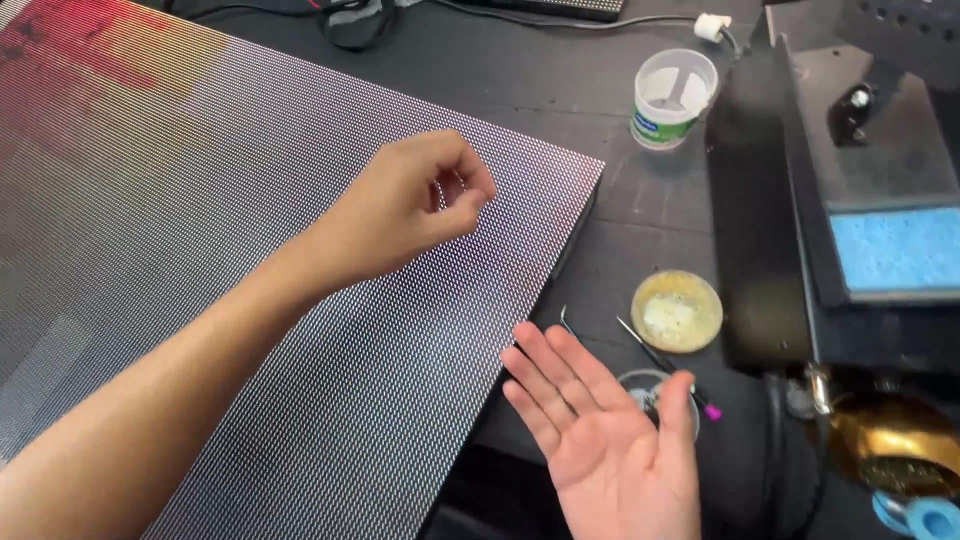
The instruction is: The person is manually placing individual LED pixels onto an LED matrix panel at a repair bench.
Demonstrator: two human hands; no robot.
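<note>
Fingers of the left hand (400, 205) curl loosely shut, gripping nothing visible, above the LED panel (200, 300), whose near corner points toward the right hand (610, 440), open palm-up and empty just beside the tweezers (566, 322) and small dish (677, 311).

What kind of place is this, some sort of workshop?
Most likely an electronics repair bench. A large LED display panel lies on the dark table, with a blue soldering sponge in its stand and a small yellowish tin, probably flux, beside it.
</note>
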